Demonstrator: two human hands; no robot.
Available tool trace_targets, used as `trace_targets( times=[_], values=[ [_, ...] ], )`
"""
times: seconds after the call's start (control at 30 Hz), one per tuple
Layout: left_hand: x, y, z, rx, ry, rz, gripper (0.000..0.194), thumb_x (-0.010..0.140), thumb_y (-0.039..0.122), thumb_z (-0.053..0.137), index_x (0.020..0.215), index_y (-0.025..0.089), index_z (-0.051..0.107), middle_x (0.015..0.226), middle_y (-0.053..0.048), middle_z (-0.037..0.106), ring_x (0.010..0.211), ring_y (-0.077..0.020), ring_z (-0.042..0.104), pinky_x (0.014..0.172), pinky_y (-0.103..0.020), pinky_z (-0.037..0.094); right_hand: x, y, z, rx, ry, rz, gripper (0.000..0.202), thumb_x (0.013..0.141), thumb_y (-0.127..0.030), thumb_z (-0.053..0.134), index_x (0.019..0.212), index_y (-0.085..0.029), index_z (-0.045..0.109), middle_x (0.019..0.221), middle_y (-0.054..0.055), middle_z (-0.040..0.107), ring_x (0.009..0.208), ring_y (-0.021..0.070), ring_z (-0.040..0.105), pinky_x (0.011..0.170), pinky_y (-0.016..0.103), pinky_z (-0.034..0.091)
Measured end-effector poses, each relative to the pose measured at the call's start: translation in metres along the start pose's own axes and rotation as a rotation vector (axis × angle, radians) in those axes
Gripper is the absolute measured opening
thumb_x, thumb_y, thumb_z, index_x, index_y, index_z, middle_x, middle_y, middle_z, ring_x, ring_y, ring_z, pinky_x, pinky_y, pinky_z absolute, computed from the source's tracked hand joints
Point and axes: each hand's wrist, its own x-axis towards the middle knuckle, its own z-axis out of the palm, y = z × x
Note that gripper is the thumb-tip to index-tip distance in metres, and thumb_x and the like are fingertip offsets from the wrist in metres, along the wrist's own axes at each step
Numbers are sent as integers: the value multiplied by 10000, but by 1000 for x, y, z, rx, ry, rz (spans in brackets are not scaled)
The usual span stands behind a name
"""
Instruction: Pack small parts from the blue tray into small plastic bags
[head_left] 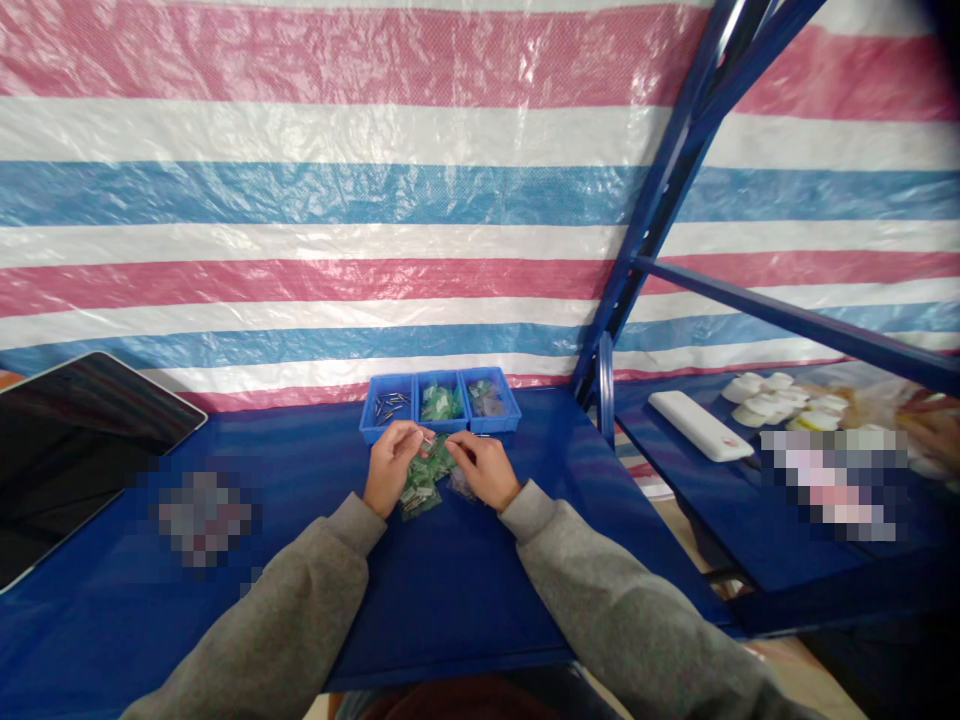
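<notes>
My left hand (391, 466) is closed at the fingertips on something small I cannot make out, just in front of the blue bins. Facing it, my right hand (486, 468) has its fingers pinched together; whatever they hold is too small to tell. Beneath and between both hands lie green plastic packets (424, 482) on the blue table (450, 600). Behind them stands a row of blue bins: the left bin (390, 403) holds small metal pieces, the middle bin (441, 400) green packets, the right bin (491, 398) clear packets.
A dark screen (75, 440) lies at the left, near a blurred patch (204, 515). Blue metal posts (645, 220) rise at the right. Beyond them, a second blue table (720, 500) carries a white box (699, 425) and several white round pieces (776, 400). Striped sheeting hangs behind.
</notes>
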Motion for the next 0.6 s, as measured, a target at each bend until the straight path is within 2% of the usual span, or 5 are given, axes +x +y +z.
trace_targets(
  times=[0.13,0.27,0.33,0.47,0.6],
  values=[
    [-2,3,-7,287,53,192,165,827,299,538,839,150,609,739,-24,652,561,-117,590,597,-255,490,0,0,0,-7,1,2,252,910,-296,392,861,-182,612,655,9,612,584,126,543,607,207,367],
    [6,-3,-21,622,210,534,112,811,228,573,845,167,661,811,-47,681,765,-163,626,771,-301,490,0,1,1,-13,1,-2,241,902,-294,410,854,-180,616,660,13,619,600,132,556,619,211,373],
    [15,-6,-29,684,245,614,140,827,192,547,909,167,658,848,-58,684,804,-166,625,793,-306,491,0,2,1,-8,1,-2,240,900,-289,411,850,-179,619,668,15,626,602,132,560,622,212,376],
    [31,-12,-38,844,155,567,252,879,168,432,1043,175,624,1061,-87,644,1008,-193,584,908,-352,447,0,3,1,1,2,-8,241,899,-281,411,841,-179,622,686,18,636,604,130,564,625,214,376],
    [32,-12,-37,996,129,494,300,869,163,423,1117,188,589,1196,-99,571,1123,-236,509,941,-407,397,1,4,1,-19,2,1,233,892,-281,423,836,-179,625,639,6,611,581,125,545,606,214,366]
  ],
)
